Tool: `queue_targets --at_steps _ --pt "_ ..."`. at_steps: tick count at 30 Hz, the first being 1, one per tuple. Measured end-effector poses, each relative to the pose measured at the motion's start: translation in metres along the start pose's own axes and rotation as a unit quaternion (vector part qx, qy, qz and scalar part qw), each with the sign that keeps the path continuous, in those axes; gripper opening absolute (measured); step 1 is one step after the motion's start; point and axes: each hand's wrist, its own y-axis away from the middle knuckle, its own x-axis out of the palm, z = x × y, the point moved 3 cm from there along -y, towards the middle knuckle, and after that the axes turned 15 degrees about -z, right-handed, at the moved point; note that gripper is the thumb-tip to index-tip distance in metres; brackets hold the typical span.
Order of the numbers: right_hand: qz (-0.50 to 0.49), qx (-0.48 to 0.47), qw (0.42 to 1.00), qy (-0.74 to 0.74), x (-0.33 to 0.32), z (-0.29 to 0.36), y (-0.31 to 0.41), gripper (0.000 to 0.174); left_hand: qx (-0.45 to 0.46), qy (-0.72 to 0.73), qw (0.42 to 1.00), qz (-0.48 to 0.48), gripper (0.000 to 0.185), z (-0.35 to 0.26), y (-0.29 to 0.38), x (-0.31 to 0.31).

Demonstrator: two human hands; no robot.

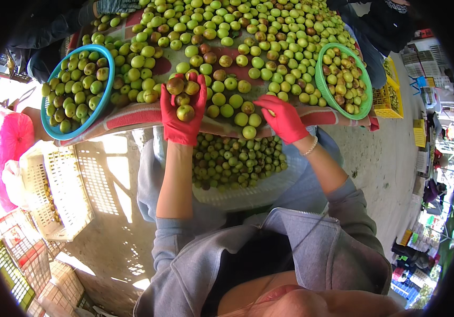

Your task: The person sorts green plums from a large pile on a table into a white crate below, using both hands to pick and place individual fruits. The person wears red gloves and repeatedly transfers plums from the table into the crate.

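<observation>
My left hand [184, 119], in a red glove, is turned palm up over the table's near edge. Several brown-blotched green fruits [185, 112], like jujubes, rest in its palm and curled fingers. To the right, my right hand [284, 119], also red-gloved, reaches in with bent fingers. A sliver of green fruit shows between its thumb and fingers; whether it is gripped is hidden. Loose green fruits [241, 119] lie between the hands. Beyond them a large spread of green and brownish fruit [227, 23] covers the checked cloth [132, 119].
A blue basket [112, 75] of fruit stands left, a green basket [363, 113] of browner fruit right. Below the table edge, a container [243, 201] of fruit sits between my legs. Yellow crates [385, 107] stand right, a pale crate [66, 190] left. Other people [118, 6] are across the table.
</observation>
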Motion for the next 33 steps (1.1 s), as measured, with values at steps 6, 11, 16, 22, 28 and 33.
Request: queue_targets --at_steps 6,11,16,22,28,33 --pt "0.133 -0.002 0.989 0.064 0.043 0.002 -0.021 0.036 -0.005 -0.006 1.000 -0.001 0.037 0.002 0.000 0.002" --pt "0.052 0.390 0.862 -0.319 -0.008 -0.022 -0.024 0.028 0.020 -0.023 0.999 -0.032 0.040 0.001 -0.003 -0.001" --pt "-0.360 0.317 0.873 -0.088 -0.168 -0.126 -0.029 0.024 0.032 0.003 0.999 -0.028 0.039 -0.004 0.005 0.003" --pt "-0.243 0.180 0.890 0.341 -0.252 -0.302 0.011 0.042 0.058 0.032 0.998 0.012 0.042 -0.022 0.007 0.010" --pt "-0.099 0.239 0.942 0.212 -0.260 -0.347 0.012 0.049 0.134 0.093 0.986 0.046 0.041 -0.085 0.061 0.002" --pt "-0.220 -0.035 0.929 0.297 -0.172 -0.135 -0.057 0.028 0.340 0.034 0.940 -0.006 0.041 -0.213 0.166 -0.043"
